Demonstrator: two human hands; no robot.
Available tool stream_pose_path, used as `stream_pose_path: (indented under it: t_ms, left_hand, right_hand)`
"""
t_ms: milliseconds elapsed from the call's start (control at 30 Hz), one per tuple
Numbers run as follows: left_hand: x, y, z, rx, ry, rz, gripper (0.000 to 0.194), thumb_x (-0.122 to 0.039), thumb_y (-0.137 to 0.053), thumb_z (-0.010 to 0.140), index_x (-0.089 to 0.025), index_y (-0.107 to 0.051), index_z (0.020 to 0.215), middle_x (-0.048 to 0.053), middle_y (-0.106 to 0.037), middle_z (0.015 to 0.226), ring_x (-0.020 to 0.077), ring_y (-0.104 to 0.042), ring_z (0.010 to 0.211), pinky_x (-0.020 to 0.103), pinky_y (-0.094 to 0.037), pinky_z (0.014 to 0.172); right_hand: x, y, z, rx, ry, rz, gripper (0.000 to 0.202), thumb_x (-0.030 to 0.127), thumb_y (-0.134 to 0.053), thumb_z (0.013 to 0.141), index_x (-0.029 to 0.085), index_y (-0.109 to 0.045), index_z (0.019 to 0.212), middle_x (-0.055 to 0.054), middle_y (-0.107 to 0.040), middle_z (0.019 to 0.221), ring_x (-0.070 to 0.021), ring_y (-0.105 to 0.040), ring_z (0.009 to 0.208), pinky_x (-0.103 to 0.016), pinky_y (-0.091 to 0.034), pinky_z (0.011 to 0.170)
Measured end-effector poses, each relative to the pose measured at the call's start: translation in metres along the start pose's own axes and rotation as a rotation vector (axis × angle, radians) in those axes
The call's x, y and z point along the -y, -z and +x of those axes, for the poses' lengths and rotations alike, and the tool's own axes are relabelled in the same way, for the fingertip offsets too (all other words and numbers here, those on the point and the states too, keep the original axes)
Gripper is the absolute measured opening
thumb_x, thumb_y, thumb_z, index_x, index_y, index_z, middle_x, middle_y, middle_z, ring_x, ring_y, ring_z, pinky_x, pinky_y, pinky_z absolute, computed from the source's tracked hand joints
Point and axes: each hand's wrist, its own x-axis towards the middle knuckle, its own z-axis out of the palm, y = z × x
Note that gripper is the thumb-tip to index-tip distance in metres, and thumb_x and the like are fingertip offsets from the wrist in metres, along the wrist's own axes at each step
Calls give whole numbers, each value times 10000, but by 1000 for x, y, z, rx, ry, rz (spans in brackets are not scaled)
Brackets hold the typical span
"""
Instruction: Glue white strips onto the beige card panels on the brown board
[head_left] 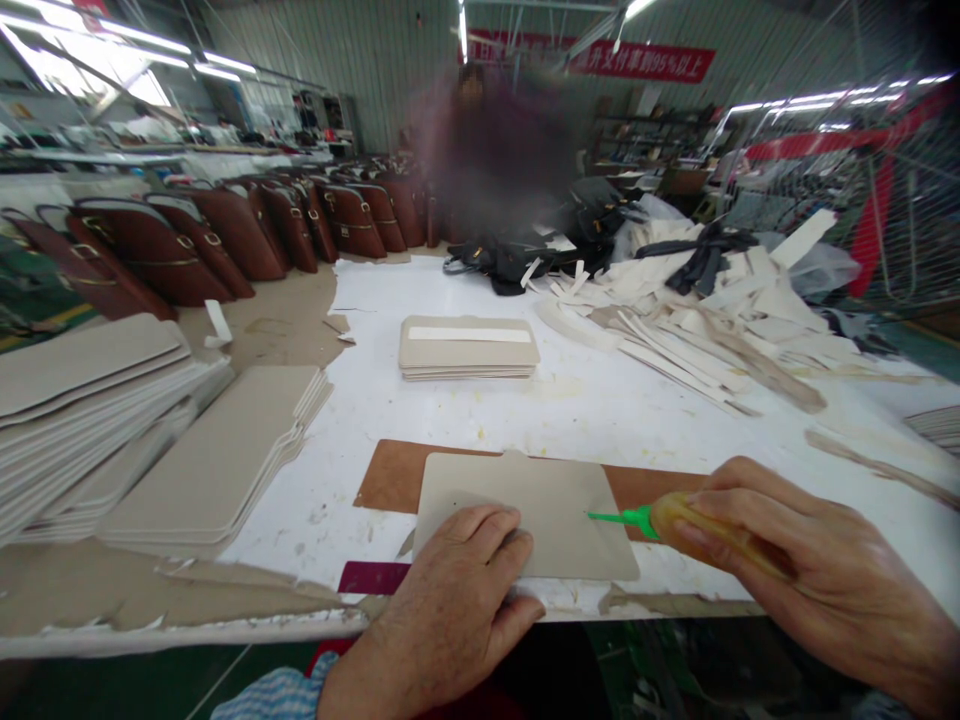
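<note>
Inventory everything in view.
Papered table: one, white, centre
Flat rounded panel: one, beige, near edge
Flat strip: one, brown, beneath panel
Small strip: one, maroon, near edge
Green-nozzled bottle: one, yellowish, right of panel
Strip-topped panel stack: one, beige, middle
Piled panels: many, beige, left
Buckled bags: many, brown, far left
Heaped bags: several, black, far centre
Scrap pile: one, pale, far right
Banner: one, red, background
Lamps: several, white, overhead
Blurred shape: one, dark, background
Left hand: one, on panel
Right hand: one, around bottle
</note>
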Motion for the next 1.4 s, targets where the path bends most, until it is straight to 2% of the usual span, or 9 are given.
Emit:
stream_pose_path:
  t_ms: [600,833,1067,1200,1267,1300,1400]
  left_hand:
    - [-1,1,1,1,8,1,402,-292,-765,949,-146,-646,1304,138,-647,1404,324,-566,1312,514,-518,1158]
    - [-1,-1,-1,3,8,3,409,-313,-763,954,-152,-638,1309,141,-644,1412,331,-567,1309,536,-527,1144]
    - [1,-1,-1,-8,-1,-9,405,-322,-761,954,-150,-644,1302,145,-647,1407,334,-569,1303,535,-525,1143]
    - [-1,-1,-1,-15,5,-30,395,-320,-763,959,-154,-645,1298,142,-657,1393,335,-576,1300,530,-522,1144]
    - [-1,0,-3,-67,-14,-78,391,-337,-758,970,-166,-639,1301,136,-668,1379,327,-589,1293,521,-523,1141]
    - [1,1,-6,-141,-26,-120,354,-326,-736,987,-172,-639,1290,130,-678,1359,312,-601,1282,505,-527,1134]
    - [11,11,-18,-487,0,-223,177,-212,-620,1039,-194,-649,1212,102,-708,1241,235,-650,1187,413,-562,1049]
  right_hand:
    - [2,-7,6,-65,10,-11,145,349,-547,1128,294,-680,1134,-4,-622,907,-139,-635,725,-267,-503,581]
    - [-3,-3,2,-59,-32,-23,184,382,-555,1118,282,-702,1073,-1,-597,847,-157,-619,682,-303,-482,561]
    - [-5,-1,-1,-39,-84,-12,183,404,-571,1101,307,-723,1065,-7,-642,859,-183,-654,689,-320,-511,562]
    - [2,-1,3,-99,-86,-18,194,447,-576,1092,323,-707,1021,-5,-635,833,-180,-636,654,-313,-499,528]
    - [5,-3,5,-166,-106,-34,177,450,-597,1082,323,-694,1004,-13,-644,841,-185,-620,638,-323,-486,515]
    - [6,-6,6,-199,-109,-41,162,435,-604,1079,323,-689,999,-19,-651,851,-188,-620,639,-329,-483,512]
    - [11,-16,12,-234,-115,-13,124,378,-601,1081,323,-685,1007,-32,-664,889,-194,-650,695,-327,-510,538]
